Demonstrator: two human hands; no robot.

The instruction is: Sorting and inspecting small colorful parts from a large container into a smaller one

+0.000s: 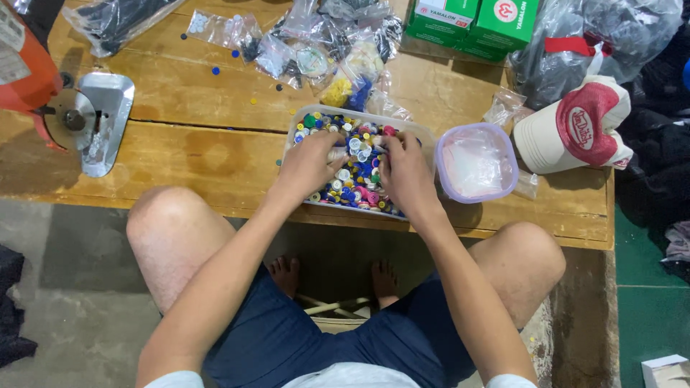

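Left hand: fingers curled in the tray of buttons; hold unclear.
Right hand: fingers pinched in the buttons; hold unclear.
Tray: on the wooden surface, left of the lilac tub.

Soft, even overhead light falls across the wooden table. Glare brightens the metal plate at nine o'clock. Shadow gathers beneath the table at six o'clock. Focus stays fairly sharp, edges slightly bowed.

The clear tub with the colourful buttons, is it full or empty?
Nearly full. The clear tub has no lid, and colourful buttons cover its bottom. Both hands, left hand and right hand, are digging in them.
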